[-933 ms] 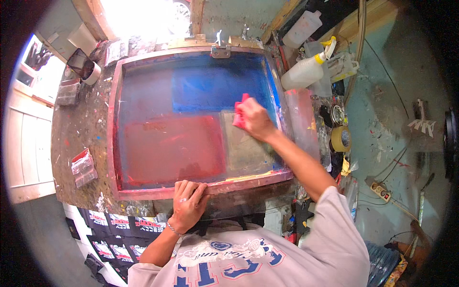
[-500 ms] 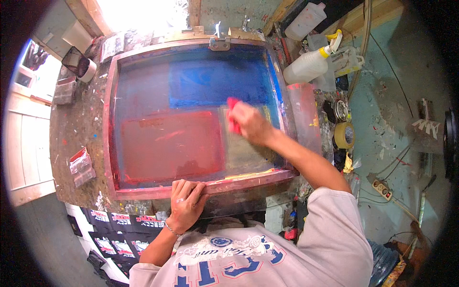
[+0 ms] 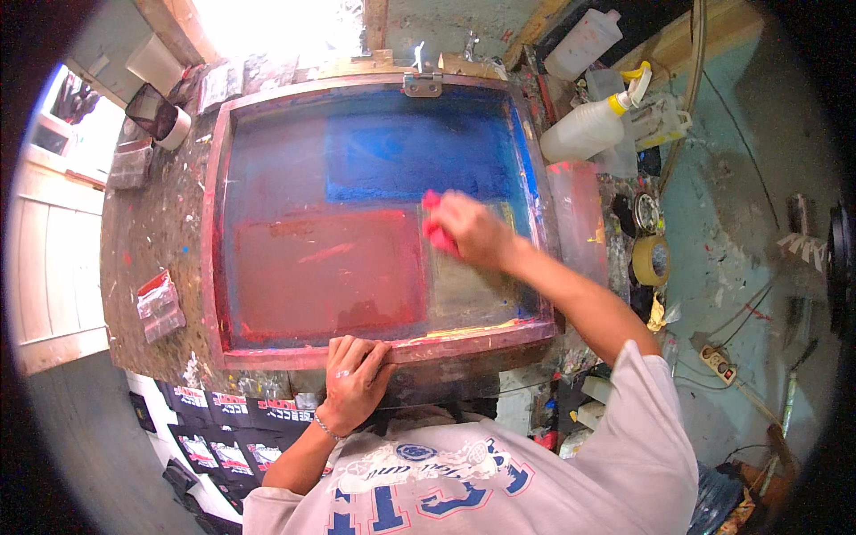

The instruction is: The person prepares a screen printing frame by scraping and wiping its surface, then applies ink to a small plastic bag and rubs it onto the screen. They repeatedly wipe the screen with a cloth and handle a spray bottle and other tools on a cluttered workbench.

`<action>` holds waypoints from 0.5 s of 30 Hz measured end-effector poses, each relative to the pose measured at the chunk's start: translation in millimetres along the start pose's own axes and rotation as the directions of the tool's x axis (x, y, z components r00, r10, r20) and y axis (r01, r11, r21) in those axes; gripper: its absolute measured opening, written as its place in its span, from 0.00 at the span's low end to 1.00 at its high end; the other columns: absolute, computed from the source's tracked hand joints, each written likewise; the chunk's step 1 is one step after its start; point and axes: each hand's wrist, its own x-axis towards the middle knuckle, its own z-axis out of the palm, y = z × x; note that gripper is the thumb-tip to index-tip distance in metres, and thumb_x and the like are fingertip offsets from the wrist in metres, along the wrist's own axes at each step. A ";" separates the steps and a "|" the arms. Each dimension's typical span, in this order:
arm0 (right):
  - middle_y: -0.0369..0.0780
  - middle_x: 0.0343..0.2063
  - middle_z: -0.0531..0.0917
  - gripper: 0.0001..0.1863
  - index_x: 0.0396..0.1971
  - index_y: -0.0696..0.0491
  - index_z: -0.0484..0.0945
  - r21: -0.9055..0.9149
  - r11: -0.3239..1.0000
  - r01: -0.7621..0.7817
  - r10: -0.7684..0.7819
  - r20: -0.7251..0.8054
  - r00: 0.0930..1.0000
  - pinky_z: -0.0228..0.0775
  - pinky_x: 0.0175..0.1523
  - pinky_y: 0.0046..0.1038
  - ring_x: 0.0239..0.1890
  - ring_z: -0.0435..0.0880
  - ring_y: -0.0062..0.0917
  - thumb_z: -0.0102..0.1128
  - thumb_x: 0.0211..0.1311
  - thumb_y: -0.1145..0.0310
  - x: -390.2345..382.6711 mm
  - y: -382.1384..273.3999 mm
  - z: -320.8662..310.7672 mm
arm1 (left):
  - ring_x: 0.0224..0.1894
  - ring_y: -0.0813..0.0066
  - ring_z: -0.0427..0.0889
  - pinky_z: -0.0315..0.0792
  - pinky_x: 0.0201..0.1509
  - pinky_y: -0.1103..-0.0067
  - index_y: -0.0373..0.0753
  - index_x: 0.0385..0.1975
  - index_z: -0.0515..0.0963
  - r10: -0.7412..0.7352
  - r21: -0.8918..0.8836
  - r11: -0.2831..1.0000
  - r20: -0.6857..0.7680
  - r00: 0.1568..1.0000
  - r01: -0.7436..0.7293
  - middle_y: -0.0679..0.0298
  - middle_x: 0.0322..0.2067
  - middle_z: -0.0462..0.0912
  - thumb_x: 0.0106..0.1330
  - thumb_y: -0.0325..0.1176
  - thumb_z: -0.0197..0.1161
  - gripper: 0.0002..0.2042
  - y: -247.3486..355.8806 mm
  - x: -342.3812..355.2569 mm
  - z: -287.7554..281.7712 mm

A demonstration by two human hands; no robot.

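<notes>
A large screen-printing frame [image 3: 211, 259] lies on the worktable. Its mesh carries a blue area at the back, a red one at the near left and a dull yellowish one at the near right. My right hand [image 3: 473, 230], slightly smeared by motion, is closed around a bunched red-pink cloth [image 3: 437, 234] against the mesh, where the yellowish area meets the blue. Over the frame's near edge, left of its middle, curl the fingers of my left hand [image 3: 357, 379]; its thumb is hidden. A metal hinge clamp [image 3: 422, 84] sits on the frame's far edge.
Right of the frame stand a white spray bottle [image 3: 584, 127] with a yellow collar, a pale plastic jug [image 3: 582, 45] and a roll of tape [image 3: 650, 260]. A small plastic packet [image 3: 160, 308] and a black mesh cup [image 3: 152, 114] are on the left. Printed dark pieces [image 3: 227, 446] lie below the table.
The view has shifted a little, so the scene sits slightly further right. My right hand stays near the same part of the mesh with the cloth; my left hand keeps its place.
</notes>
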 end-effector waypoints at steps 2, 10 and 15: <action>0.48 0.36 0.78 0.12 0.38 0.56 0.76 -0.118 0.991 -0.071 0.073 0.020 0.997 0.76 0.48 0.40 0.41 0.82 0.43 0.66 0.61 0.65 14.9 19.4 6.2 | 0.38 0.61 0.76 0.68 0.45 0.66 0.37 0.43 0.81 0.003 0.004 1.000 -0.002 1.000 -0.003 0.62 0.36 0.79 0.48 0.26 0.75 0.19 0.0 -0.6 1.2; 0.49 0.34 0.77 0.13 0.35 0.56 0.75 0.028 0.999 -0.041 0.040 0.044 0.998 0.76 0.46 0.41 0.38 0.80 0.45 0.67 0.59 0.64 21.1 16.2 5.6 | 0.38 0.61 0.76 0.68 0.46 0.67 0.38 0.43 0.81 -0.010 -0.003 1.000 0.003 1.000 0.010 0.63 0.36 0.79 0.49 0.25 0.75 0.19 0.5 -0.7 0.7; 0.48 0.34 0.78 0.13 0.34 0.55 0.76 0.214 0.971 0.103 -0.122 0.075 0.990 0.76 0.46 0.42 0.41 0.80 0.44 0.68 0.58 0.64 -12.4 -30.3 6.5 | 0.38 0.61 0.76 0.67 0.46 0.67 0.38 0.43 0.81 -0.013 -0.008 1.000 -0.002 1.000 0.013 0.62 0.36 0.79 0.49 0.25 0.75 0.19 0.4 -0.9 1.3</action>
